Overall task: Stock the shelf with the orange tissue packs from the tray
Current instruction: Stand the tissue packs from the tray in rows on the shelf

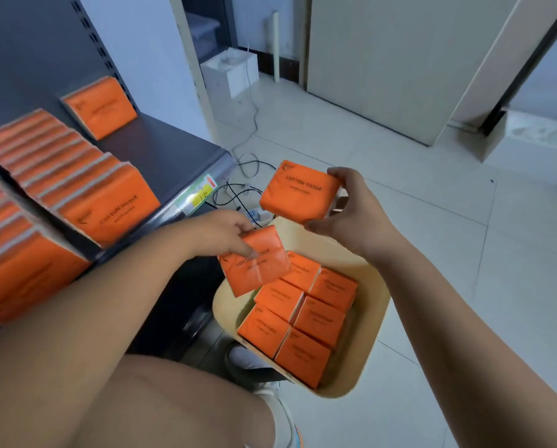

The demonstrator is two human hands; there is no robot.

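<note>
- A downward view from the person's head: the left hand (220, 232) pinches an orange tissue pack (257, 270) by its upper edge, fingers curled on it, just above the near corner of a beige tray (367, 334)
- The right hand (351, 215) grips a second pack (298, 194) by its right end and holds it higher, over the tray's far edge
- About six remaining packs (306, 321) lie flat in two columns inside the tray, low beside the person's leg
- To the left, a dark shelf (160, 147) holds stocked rows (76, 182) of packs standing on edge; a lone pack (101, 106) leans at the back, with bare shelf to the right of the rows
- The step in hand looks to be carrying both packs to the shelf
- To do it well, each pack should probably be turned upright with its label facing front, set down one hand at a time on the bare stretch in front of the lone pack, and pressed snug against its neighbour so the row does not topple
- The wrappers look soft, so a light grip should avoid crushing them
</note>
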